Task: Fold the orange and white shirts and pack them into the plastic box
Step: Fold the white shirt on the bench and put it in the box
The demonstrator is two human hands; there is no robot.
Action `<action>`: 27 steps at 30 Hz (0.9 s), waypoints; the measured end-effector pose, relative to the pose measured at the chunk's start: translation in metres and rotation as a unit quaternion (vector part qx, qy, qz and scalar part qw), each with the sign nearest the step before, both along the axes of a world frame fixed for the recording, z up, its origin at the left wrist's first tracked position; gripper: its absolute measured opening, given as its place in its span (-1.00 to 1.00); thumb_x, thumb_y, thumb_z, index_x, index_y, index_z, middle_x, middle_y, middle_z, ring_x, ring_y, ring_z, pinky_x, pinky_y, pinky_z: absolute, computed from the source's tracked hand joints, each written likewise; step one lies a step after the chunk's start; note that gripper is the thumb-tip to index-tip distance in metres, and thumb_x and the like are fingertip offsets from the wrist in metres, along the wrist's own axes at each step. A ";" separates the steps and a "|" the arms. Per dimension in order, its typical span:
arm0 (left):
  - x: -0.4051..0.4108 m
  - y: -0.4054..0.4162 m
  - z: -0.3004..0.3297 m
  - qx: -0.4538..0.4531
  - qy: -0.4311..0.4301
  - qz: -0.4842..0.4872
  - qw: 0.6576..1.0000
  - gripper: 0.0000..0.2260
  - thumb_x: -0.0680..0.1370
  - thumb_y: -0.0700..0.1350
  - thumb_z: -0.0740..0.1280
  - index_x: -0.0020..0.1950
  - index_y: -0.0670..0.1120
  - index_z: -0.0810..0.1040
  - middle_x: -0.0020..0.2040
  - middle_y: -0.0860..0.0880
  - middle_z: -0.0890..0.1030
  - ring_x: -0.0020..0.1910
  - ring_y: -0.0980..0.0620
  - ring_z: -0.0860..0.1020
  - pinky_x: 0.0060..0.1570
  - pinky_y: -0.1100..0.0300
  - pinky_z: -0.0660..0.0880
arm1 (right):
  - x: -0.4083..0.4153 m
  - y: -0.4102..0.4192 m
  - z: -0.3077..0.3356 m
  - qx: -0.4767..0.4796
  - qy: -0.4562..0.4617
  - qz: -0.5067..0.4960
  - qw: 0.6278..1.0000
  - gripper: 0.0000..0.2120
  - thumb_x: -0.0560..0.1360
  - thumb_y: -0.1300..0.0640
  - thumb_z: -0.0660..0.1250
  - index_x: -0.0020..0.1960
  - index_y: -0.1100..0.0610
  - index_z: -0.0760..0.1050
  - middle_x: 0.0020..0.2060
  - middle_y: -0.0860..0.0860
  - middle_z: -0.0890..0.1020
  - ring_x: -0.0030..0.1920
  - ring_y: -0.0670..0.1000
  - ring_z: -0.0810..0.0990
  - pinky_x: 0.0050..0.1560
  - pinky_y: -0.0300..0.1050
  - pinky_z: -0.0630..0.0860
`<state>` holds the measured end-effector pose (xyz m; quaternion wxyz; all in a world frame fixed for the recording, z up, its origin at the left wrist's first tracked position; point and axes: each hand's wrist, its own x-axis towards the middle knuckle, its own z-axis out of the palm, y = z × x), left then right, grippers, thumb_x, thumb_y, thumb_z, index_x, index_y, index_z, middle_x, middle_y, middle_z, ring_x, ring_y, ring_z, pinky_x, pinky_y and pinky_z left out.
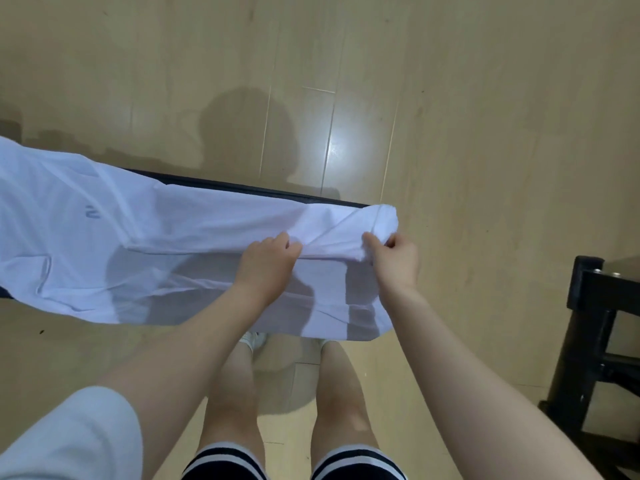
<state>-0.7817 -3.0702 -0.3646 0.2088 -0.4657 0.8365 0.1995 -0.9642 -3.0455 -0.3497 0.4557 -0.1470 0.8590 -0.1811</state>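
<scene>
Left hand (266,259), knuckles up, pinching white shirt (145,244) mid-cloth. Right hand (393,256), just beside, gripping bunched end, thumb raised. Both forearms extended forward and down. Shirt spread leftward from hands over dark table (263,192), near edge overhanging. Orange shirt, plastic box: unseen. Risk: uneven pull dragging cloth off; crooked fold.

A black metal frame (588,341) stands at the right on the pale wooden floor (485,98).
</scene>
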 end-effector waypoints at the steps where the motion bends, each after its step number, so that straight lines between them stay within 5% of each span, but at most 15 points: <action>1: 0.000 0.003 0.001 0.034 -0.013 -0.008 0.999 -0.83 0.33 -0.34 0.36 -0.20 -0.15 0.41 -0.25 -0.16 0.37 -0.47 -0.10 0.25 -0.48 0.23 -0.01 | -0.005 0.011 0.002 0.026 -0.023 0.011 0.999 -0.65 0.41 0.11 0.33 -0.40 0.12 0.20 -0.45 0.03 0.33 -0.41 0.02 0.28 -0.34 -0.14 0.25; 2: 0.001 0.006 0.001 0.060 -0.024 -0.006 0.998 -0.94 0.46 -0.27 0.25 -0.11 -0.15 0.42 -0.16 -0.16 0.37 -0.38 -0.14 0.34 -0.45 0.20 0.09 | -0.009 0.022 0.004 0.062 -0.054 0.028 0.996 -0.66 0.41 0.11 0.32 -0.40 0.12 0.21 -0.44 0.05 0.34 -0.41 0.03 0.30 -0.35 -0.14 0.25; 5: -0.006 0.006 0.010 0.092 -0.010 0.037 0.995 -0.80 0.57 -0.08 0.15 -0.06 -0.18 0.48 -0.08 -0.14 0.49 -0.16 -0.21 0.53 -0.32 0.16 0.24 | -0.018 0.034 0.004 0.119 -0.076 0.061 0.988 -0.62 0.45 0.05 0.28 -0.42 0.10 0.17 -0.47 -0.01 0.29 -0.44 -0.01 0.25 -0.39 -0.18 0.18; 9: -0.014 -0.013 0.002 -0.056 0.059 0.024 0.996 -0.83 0.28 -0.32 0.46 -0.24 -0.16 0.50 -0.30 -0.13 0.51 -0.46 -0.12 0.42 -0.50 0.25 0.13 | -0.029 0.014 -0.007 0.036 -0.040 -0.018 0.998 -0.63 0.47 -0.04 0.26 -0.40 0.09 0.23 -0.49 -0.05 0.30 -0.42 -0.02 0.26 -0.35 -0.15 0.22; 12: -0.021 -0.031 -0.009 -0.056 0.069 0.072 0.993 -0.72 0.39 -0.33 0.37 0.08 -0.16 0.49 -0.01 -0.16 0.53 -0.24 -0.17 0.49 -0.45 0.14 0.31 | -0.033 -0.005 -0.016 0.010 -0.013 -0.035 0.999 -0.75 0.45 -0.03 0.27 -0.28 0.11 0.34 -0.43 -0.06 0.38 -0.36 -0.02 0.34 -0.27 -0.14 0.31; 15: -0.029 -0.044 -0.015 0.001 0.054 0.140 0.989 -0.80 0.58 -0.17 0.17 0.18 -0.17 0.41 0.17 -0.16 0.39 -0.02 -0.18 0.44 -0.29 0.06 0.34 | -0.038 -0.019 -0.026 0.007 0.003 -0.030 1.000 -0.65 0.42 0.01 0.31 -0.41 0.09 0.22 -0.49 -0.05 0.28 -0.43 -0.01 0.24 -0.38 -0.14 0.21; 22: -0.030 -0.050 -0.019 0.017 0.045 0.184 0.982 -0.80 0.62 -0.10 0.10 0.05 -0.22 0.40 0.09 -0.20 0.38 -0.20 -0.12 0.33 -0.31 0.05 0.26 | -0.052 -0.004 -0.026 -0.022 0.094 0.027 0.995 -0.67 0.51 0.12 0.19 -0.40 0.09 0.22 -0.42 -0.02 0.37 -0.38 0.01 0.29 -0.42 -0.14 0.20; 27: -0.030 -0.034 -0.028 -0.031 0.111 0.193 0.974 -0.83 0.57 -0.11 0.17 0.00 -0.22 0.37 -0.06 -0.25 0.45 -0.36 -0.15 0.37 -0.45 0.08 0.30 | -0.042 0.024 -0.026 -0.015 -0.081 -0.236 0.968 -0.75 0.54 0.10 0.19 -0.29 0.13 0.31 -0.38 0.01 0.40 -0.35 -0.02 0.32 -0.31 -0.17 0.31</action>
